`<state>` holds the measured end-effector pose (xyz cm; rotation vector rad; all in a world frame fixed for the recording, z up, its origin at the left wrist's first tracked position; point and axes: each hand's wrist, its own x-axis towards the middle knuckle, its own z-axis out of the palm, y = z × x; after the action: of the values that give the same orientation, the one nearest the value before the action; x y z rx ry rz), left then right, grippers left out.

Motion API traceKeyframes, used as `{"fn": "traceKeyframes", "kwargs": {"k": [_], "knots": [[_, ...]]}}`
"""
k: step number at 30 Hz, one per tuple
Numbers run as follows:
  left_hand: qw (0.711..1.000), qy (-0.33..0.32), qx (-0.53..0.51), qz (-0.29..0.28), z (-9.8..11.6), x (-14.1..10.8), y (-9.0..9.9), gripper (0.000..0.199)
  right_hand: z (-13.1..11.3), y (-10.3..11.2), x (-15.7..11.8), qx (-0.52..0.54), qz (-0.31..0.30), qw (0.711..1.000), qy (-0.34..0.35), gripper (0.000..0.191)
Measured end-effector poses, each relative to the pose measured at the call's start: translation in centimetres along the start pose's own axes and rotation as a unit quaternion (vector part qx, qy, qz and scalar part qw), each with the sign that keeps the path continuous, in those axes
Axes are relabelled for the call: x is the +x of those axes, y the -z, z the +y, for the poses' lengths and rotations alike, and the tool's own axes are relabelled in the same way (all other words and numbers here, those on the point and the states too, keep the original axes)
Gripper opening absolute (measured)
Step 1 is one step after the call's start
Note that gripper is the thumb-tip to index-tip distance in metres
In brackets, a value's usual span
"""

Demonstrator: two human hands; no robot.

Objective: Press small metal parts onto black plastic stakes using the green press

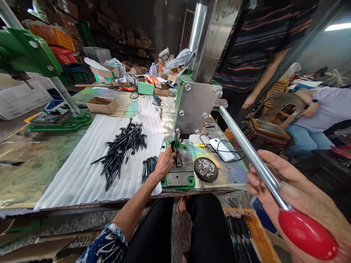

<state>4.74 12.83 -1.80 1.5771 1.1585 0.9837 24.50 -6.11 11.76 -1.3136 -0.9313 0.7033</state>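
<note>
My left hand (165,161) is closed at the base of a green hand press (196,109), its fingers pinching a small black piece (172,146) under the press head. The fingers partly hide that piece. My right hand (304,204) is wrapped around the metal lever (248,146) of the press, just above its red knob (307,233). Left of the press, a pile of black pointed stakes (120,149) lies on white foam sheeting (79,171). A smaller row of them (148,168) sits beside my left wrist. A round dish (206,169) to the right holds small silvery metal pins.
A second green press (60,120) stands at the left. An open cardboard box (102,105) and clutter lie farther back. Right of the press are a white device (222,149) and black cable. One person stands behind the press; another sits at right. An orange crate (260,233) is below.
</note>
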Motion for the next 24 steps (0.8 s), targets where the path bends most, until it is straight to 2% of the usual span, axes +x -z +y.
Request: {"fn": "traceKeyframes", "kwargs": {"k": [3, 6, 10, 13, 16, 20, 24], "knots": [[0.999, -0.026, 0.033, -0.013, -0.2, 0.2, 0.1, 0.012, -1.7, -1.0, -1.1, 0.006, 0.017, 0.998, -0.053, 0.039], [0.996, -0.053, 0.068, -0.024, -0.5, 0.5, 0.2, 0.014, -2.6, -0.9, -1.6, 0.001, 0.011, 0.996, -0.085, 0.04], [0.988, -0.078, 0.121, -0.046, -0.8, 0.9, 0.4, 0.017, -2.6, 0.4, -0.7, 0.003, -0.056, 0.993, -0.107, 0.045], [0.978, -0.098, 0.176, -0.057, -0.8, 1.1, 0.5, 0.02, -2.5, 0.2, 0.1, 0.017, -0.139, 0.98, -0.144, 0.047], [0.969, -0.105, 0.215, -0.065, -0.8, 1.3, 0.5, 0.022, -2.1, -1.1, 0.4, 0.015, -0.185, 0.969, -0.164, 0.036], [0.959, -0.118, 0.244, -0.084, -0.7, 1.3, 0.4, 0.024, -0.5, -2.9, 0.2, -0.017, -0.167, 0.975, -0.145, 0.027], [0.952, -0.108, 0.268, -0.101, -0.6, 1.4, 0.4, 0.023, 1.0, -3.3, 0.1, -0.061, -0.163, 0.975, -0.137, 0.024]]}}
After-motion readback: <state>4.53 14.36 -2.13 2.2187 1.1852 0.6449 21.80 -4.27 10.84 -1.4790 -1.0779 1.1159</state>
